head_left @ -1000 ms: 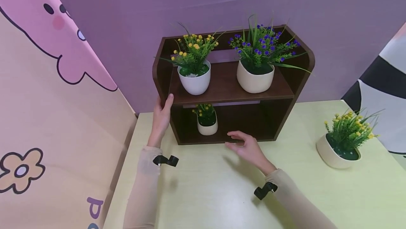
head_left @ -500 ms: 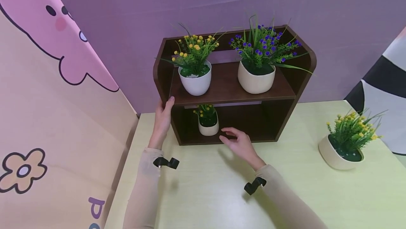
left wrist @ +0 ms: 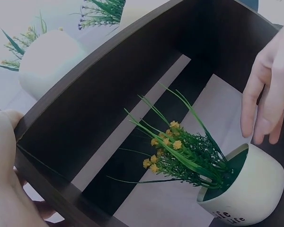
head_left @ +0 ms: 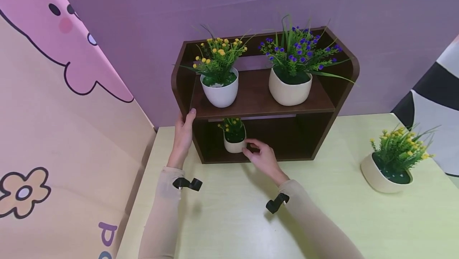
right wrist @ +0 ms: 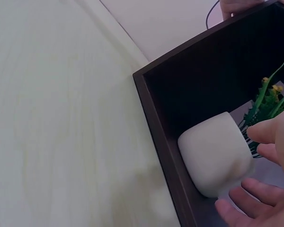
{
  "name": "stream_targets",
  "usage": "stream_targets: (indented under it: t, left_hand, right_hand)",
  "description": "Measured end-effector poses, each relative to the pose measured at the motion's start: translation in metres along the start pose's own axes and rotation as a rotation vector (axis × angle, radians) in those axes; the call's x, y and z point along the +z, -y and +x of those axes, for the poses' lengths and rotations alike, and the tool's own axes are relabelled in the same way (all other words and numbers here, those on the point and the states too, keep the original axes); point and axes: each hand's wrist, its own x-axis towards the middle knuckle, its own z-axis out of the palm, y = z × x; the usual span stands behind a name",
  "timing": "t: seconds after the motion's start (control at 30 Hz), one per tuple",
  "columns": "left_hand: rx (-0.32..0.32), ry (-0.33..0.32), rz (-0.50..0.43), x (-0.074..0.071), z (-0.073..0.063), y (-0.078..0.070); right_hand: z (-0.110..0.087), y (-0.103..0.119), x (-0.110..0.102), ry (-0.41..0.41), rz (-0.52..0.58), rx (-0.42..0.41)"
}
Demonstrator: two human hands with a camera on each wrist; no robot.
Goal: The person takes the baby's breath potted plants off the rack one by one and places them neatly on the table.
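Note:
A dark brown two-tier shelf (head_left: pixel 265 112) stands against the purple wall. My left hand (head_left: pixel 183 133) grips its left side panel, thumb in front and fingers behind. On the lower tier sits a small cream flowerpot (head_left: pixel 235 147) with yellow flowers; lettering shows on it in the left wrist view. My right hand (head_left: pixel 263 157) is at the right side of this pot, fingertips right at its wall. In the right wrist view the fingers (right wrist: pixel 248 203) are spread and loosely bent beside the pot (right wrist: pixel 215 153), not closed round it.
The upper tier bears a white pot (head_left: pixel 220 93) with yellow flowers and a cream pot (head_left: pixel 289 91) with purple flowers. A wide cream pot (head_left: pixel 380 179) of yellow flowers stands on the table (head_left: pixel 229 219) at right. A patterned wall (head_left: pixel 82 131) borders the left.
My right hand has moved left, from in front of the lower tier to the side of the small flowerpot. My left hand has stayed on the shelf's side panel.

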Motion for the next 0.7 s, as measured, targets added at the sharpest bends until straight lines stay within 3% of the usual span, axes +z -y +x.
stream_targets:
  t: [0.27,0.7]
  left_hand:
    - [-0.002,0.002,0.008,-0.001,0.001,0.0]
    - [0.008,-0.064,-0.066,0.007,0.0,0.003]
  right_hand:
    - [0.009,0.0,0.011,-0.02,0.008,-0.033]
    - [0.019,0.001,0.028,-0.105,-0.151,-0.055]
